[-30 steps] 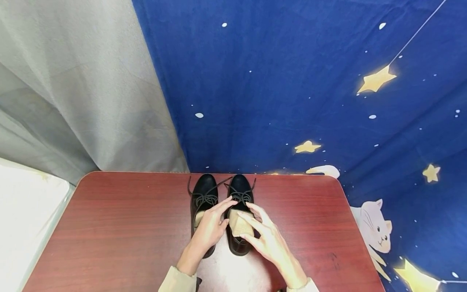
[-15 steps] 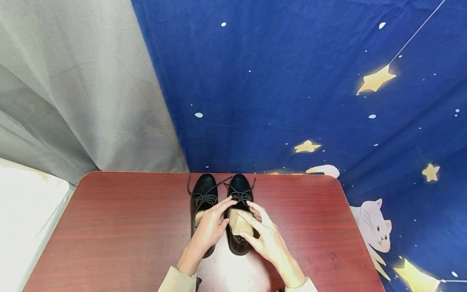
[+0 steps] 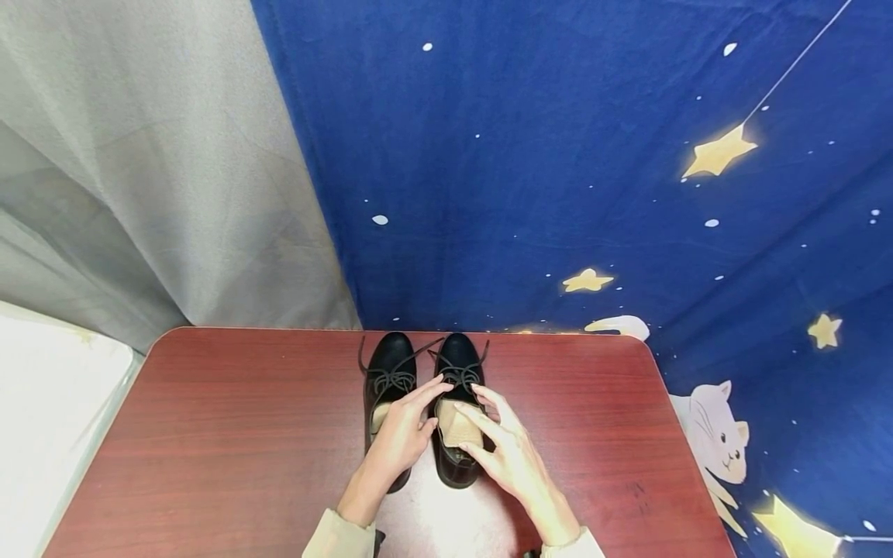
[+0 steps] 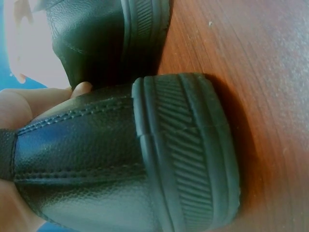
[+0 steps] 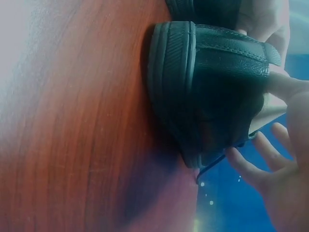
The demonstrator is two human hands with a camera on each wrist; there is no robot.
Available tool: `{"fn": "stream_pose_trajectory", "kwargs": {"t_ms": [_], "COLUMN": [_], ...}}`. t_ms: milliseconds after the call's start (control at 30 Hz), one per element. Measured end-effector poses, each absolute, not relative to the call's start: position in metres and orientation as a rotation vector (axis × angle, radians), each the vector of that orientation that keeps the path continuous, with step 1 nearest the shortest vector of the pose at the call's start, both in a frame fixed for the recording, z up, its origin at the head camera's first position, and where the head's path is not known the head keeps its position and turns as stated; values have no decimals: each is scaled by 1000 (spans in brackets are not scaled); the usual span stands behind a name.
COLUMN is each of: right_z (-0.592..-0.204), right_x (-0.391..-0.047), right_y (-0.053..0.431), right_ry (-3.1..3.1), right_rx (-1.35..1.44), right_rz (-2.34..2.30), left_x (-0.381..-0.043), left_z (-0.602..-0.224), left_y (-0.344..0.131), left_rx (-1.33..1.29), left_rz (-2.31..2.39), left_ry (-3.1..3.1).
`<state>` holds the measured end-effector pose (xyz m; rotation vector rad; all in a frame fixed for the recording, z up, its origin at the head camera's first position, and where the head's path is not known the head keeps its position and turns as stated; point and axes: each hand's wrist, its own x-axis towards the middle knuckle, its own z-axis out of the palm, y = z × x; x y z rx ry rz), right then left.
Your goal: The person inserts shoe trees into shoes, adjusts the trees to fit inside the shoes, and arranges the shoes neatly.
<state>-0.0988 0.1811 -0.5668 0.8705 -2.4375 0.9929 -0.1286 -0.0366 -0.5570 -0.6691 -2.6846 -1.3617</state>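
Observation:
Two black lace-up shoes stand side by side at the far edge of the table, the left shoe (image 3: 394, 356) and the right shoe (image 3: 456, 353), toes pointing away. A creased beige flap (image 3: 453, 426) fills much of the right shoe's mouth, just behind the laces. My right hand (image 3: 512, 449) has its thumb and index finger around this flap, while other fingers lie along the shoe's outer side. From over the left shoe, my left hand (image 3: 401, 434) reaches across with fairly straight fingers, fingertips at the right shoe's laces and thumb by its inner rim.
The reddish wood table (image 3: 244, 426) extends on both sides of the shoes. A blue star-patterned curtain (image 3: 530, 194) and a grey curtain (image 3: 174, 155) hang right behind it. A white surface (image 3: 56, 411) lies to the left.
The flap's near edge has drawn slightly forward, away from the heel, baring a little more of the right shoe's inside. My right hand has shifted very slightly; the left has stayed put.

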Motion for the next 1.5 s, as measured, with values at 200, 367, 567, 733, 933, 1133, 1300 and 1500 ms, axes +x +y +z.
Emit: {"fn": "stream_pose_trajectory", "kwargs": {"t_ms": [200, 367, 567, 733, 933, 1133, 1300, 1500], "right_z": [-571, -571, -569, -569, -572, -578, -580, -579], "right_x": [-101, -101, -102, -103, -103, -104, -105, -105], "right_y": [180, 181, 181, 180, 180, 178, 177, 177], "right_ry": [-2407, -2405, -2411, -2430, -2408, -2384, -2379, -2403], "right_rx": [862, 873, 844, 793, 792, 769, 740, 726], "right_rz": [998, 1005, 1006, 1012, 1028, 1026, 1031, 984], "left_x": [-129, -128, -128, -128, -128, -128, -128, -128], "left_z": [-557, -558, -558, -558, -556, -557, -556, -556], "left_y": [-37, -37, -37, -38, -37, -37, -37, -37], "left_rx": [-676, -677, -679, -675, -657, -655, -654, -648], "left_rz": [-1344, -1340, -1344, -1344, -1346, -1333, -1324, -1320], "left_ry": [-2684, -2703, -2699, -2699, -2713, -2720, -2725, -2721]}}
